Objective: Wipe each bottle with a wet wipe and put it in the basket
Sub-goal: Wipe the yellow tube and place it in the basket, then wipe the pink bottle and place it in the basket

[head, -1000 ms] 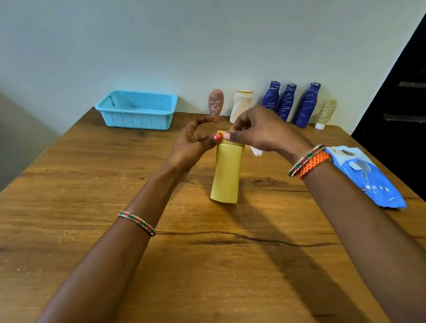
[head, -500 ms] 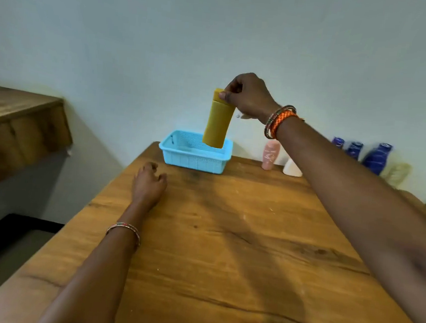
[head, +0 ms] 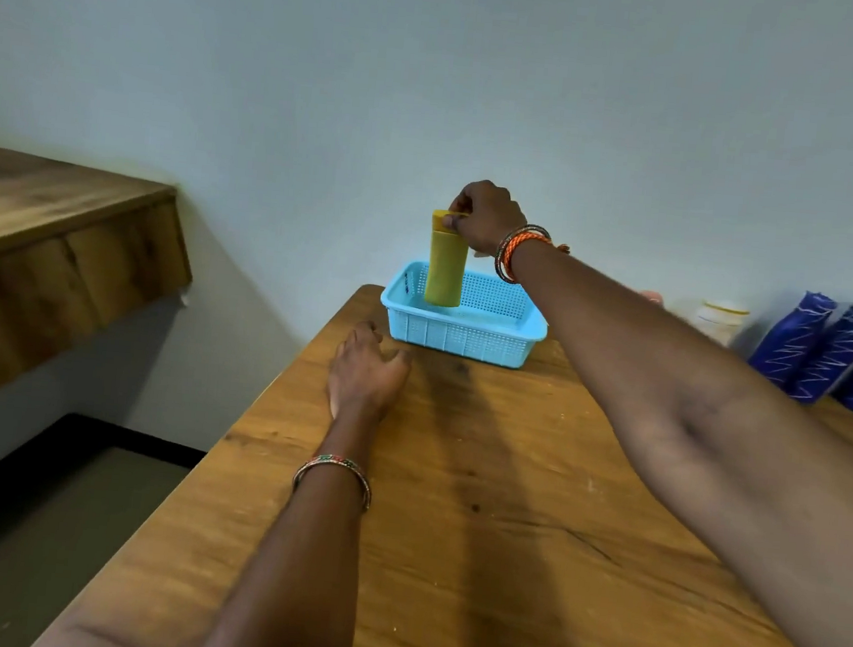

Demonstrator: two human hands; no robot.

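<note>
Yellow plastic bottle (head: 447,268), tall and flat-sided with a matching yellow cap, hangs upright with its lower end down inside the light blue perforated plastic basket (head: 464,334); we cannot tell whether its base touches the basket floor. We grip it at the cap with our right hand (head: 488,215), the fingers curled over the top and the thumb pinching the cap from the near side. A stack of orange and multicoloured bangles (head: 516,251) circles that wrist. Whether a wipe sits in that hand we cannot tell.

Our left hand (head: 366,369) rests on the brown wooden table (head: 498,536) just in front of the basket, holding nothing, its fingers loosely curled and slightly apart, the tips touching the tabletop. A thin beaded bangle (head: 334,470) sits on that wrist.

The basket stands at the far left corner of the table, near the pale wall. To the right along the wall stand a white bottle with a yellow band (head: 721,320) and dark blue bottles with white zigzag lines (head: 819,347), well apart from the basket. A brown wooden shelf (head: 59,250) juts out from the wall on the left.
</note>
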